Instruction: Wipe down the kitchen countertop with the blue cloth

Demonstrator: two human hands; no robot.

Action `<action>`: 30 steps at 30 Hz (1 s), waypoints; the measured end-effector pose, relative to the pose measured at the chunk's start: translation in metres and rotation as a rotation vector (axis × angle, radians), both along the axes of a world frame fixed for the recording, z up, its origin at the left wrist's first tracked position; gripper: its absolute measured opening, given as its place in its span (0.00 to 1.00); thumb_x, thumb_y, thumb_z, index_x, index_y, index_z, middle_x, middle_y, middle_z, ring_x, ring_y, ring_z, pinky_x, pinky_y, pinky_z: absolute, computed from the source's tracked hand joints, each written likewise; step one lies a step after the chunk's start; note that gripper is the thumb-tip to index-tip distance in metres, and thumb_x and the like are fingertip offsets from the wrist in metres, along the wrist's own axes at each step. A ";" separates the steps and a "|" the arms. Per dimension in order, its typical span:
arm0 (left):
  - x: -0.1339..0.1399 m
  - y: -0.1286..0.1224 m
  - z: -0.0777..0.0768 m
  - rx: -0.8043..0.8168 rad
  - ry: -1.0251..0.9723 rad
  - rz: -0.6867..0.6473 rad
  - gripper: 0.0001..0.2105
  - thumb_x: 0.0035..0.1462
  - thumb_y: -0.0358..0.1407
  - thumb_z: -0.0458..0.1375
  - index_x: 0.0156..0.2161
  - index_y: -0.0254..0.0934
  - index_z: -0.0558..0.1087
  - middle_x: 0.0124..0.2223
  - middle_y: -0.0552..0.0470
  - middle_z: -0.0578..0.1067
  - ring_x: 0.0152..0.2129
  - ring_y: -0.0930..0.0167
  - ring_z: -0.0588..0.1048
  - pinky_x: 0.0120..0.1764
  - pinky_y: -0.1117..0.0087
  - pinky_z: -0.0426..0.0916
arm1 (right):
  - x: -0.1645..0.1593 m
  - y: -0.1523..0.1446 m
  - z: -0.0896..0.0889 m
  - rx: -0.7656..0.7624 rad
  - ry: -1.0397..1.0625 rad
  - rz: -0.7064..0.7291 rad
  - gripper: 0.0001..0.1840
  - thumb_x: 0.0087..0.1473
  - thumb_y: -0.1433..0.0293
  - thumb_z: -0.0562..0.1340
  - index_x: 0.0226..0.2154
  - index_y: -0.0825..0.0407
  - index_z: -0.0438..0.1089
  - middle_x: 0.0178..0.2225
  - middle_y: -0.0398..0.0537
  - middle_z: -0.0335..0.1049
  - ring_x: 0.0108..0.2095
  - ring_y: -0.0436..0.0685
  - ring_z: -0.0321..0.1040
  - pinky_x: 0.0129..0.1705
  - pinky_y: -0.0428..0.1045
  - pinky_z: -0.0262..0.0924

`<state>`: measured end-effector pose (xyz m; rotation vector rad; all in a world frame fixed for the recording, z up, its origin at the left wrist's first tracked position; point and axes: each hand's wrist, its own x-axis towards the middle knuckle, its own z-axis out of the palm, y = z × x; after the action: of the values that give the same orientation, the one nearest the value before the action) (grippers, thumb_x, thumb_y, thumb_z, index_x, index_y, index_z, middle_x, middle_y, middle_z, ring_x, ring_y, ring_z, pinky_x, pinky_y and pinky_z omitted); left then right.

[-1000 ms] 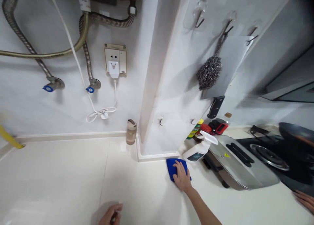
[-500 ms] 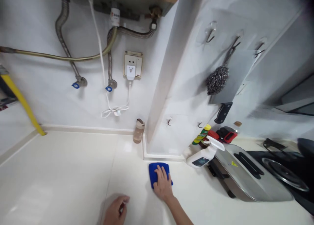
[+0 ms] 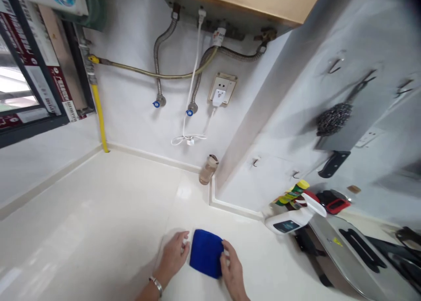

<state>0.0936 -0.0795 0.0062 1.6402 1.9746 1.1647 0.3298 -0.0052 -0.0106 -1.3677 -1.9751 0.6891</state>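
The right hand has its fingertips at the near right edge of the cloth, thumb and forefinger slightly apart; whether they pinch the hem or only touch it, I cannot tell. The left hand is loosely curled just off the opposite edge, a narrow gap from the cloth, its fingers slack with nothing seen in them. A bracelet sits at the wrist behind those fingers.

The cloth lies flat on the counter, between the two sets of fingertips. It should be light and soft, limp once lifted, with nothing to break. It looks thick enough, perhaps folded, for an edge to be taken easily between thumb and forefinger; a corner at either hand seems the surest hold, while a flat palm on its middle would suit sliding. On so smooth a counter it would probably slip readily.

Beyond the fingertips, a cup stands by the foot of the pillar. Off to the right of the right fingers are the spray bottle and, farther, the pan. Well beyond them, a scrubber and a cleaver hang.
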 end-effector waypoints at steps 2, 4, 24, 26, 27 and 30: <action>0.006 -0.002 0.002 -0.008 0.033 0.004 0.15 0.64 0.39 0.47 0.53 0.43 0.68 0.46 0.49 0.76 0.35 0.70 0.76 0.42 0.65 0.72 | 0.005 0.015 -0.002 -0.016 0.006 -0.058 0.31 0.60 0.54 0.49 0.57 0.56 0.61 0.54 0.60 0.68 0.53 0.62 0.67 0.55 0.60 0.64; 0.013 -0.003 0.002 -0.031 0.102 0.003 0.16 0.63 0.40 0.48 0.54 0.44 0.68 0.49 0.47 0.75 0.43 0.65 0.75 0.46 0.61 0.72 | 0.002 0.025 -0.002 -0.018 -0.024 -0.051 0.31 0.58 0.54 0.50 0.56 0.56 0.62 0.50 0.60 0.71 0.49 0.63 0.69 0.53 0.60 0.66; 0.030 -0.022 -0.019 -0.037 0.109 -0.152 0.31 0.48 0.28 0.58 0.59 0.47 0.64 0.61 0.45 0.66 0.57 0.59 0.66 0.59 0.51 0.64 | -0.014 0.007 0.045 -0.034 -0.016 0.119 0.21 0.57 0.55 0.54 0.44 0.50 0.71 0.42 0.54 0.74 0.44 0.62 0.69 0.51 0.59 0.63; 0.029 -0.021 -0.018 -0.013 0.114 -0.157 0.28 0.51 0.31 0.58 0.59 0.46 0.65 0.60 0.44 0.67 0.56 0.59 0.67 0.58 0.51 0.65 | -0.014 0.004 0.048 -0.077 0.014 0.110 0.22 0.58 0.54 0.54 0.45 0.49 0.70 0.42 0.52 0.74 0.42 0.60 0.71 0.48 0.56 0.65; 0.029 -0.021 -0.016 -0.002 0.112 -0.159 0.25 0.54 0.33 0.58 0.58 0.46 0.66 0.59 0.44 0.68 0.56 0.59 0.68 0.57 0.51 0.66 | -0.015 0.004 0.051 -0.095 0.025 0.100 0.22 0.58 0.53 0.53 0.45 0.50 0.70 0.41 0.51 0.75 0.40 0.59 0.71 0.45 0.55 0.66; 0.025 -0.022 -0.010 0.019 0.084 -0.162 0.21 0.58 0.38 0.55 0.57 0.46 0.67 0.58 0.45 0.70 0.54 0.61 0.69 0.56 0.53 0.67 | -0.021 0.002 0.063 -0.202 0.134 0.072 0.24 0.58 0.50 0.53 0.43 0.50 0.70 0.36 0.48 0.76 0.34 0.57 0.71 0.40 0.52 0.67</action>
<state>0.1187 -0.1014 -0.0036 1.8481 1.8442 1.0737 0.3088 -0.0030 0.0522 -1.3331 -1.8960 1.0112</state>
